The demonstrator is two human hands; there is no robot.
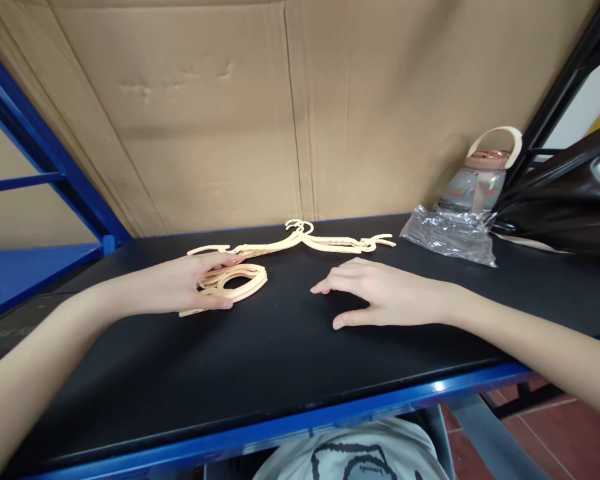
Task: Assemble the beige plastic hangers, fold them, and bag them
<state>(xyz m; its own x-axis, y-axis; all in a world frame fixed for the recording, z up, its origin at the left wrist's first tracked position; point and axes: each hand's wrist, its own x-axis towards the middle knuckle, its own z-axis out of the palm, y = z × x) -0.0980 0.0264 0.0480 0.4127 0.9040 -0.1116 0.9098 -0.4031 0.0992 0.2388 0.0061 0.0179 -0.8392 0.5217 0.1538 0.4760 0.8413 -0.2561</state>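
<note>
My left hand (195, 283) grips a small stack of cream plastic loop pieces (240, 283) lying on the black table top (290, 353), fingers above and thumb beneath them. Just behind lies a pile of cream plastic hangers (305, 241), spread left and right with their hooks in the middle. My right hand (380, 297) rests palm down on the table to the right of the loops, fingers stretched out and holding nothing.
A crumpled clear plastic bag (447, 233) lies at the back right, with a clear water bottle with a brown lid and cream strap (475, 183) behind it and a black bag (565, 193) beside that. Cardboard (280, 113) walls the back. Blue shelf frame (40, 153) stands at left.
</note>
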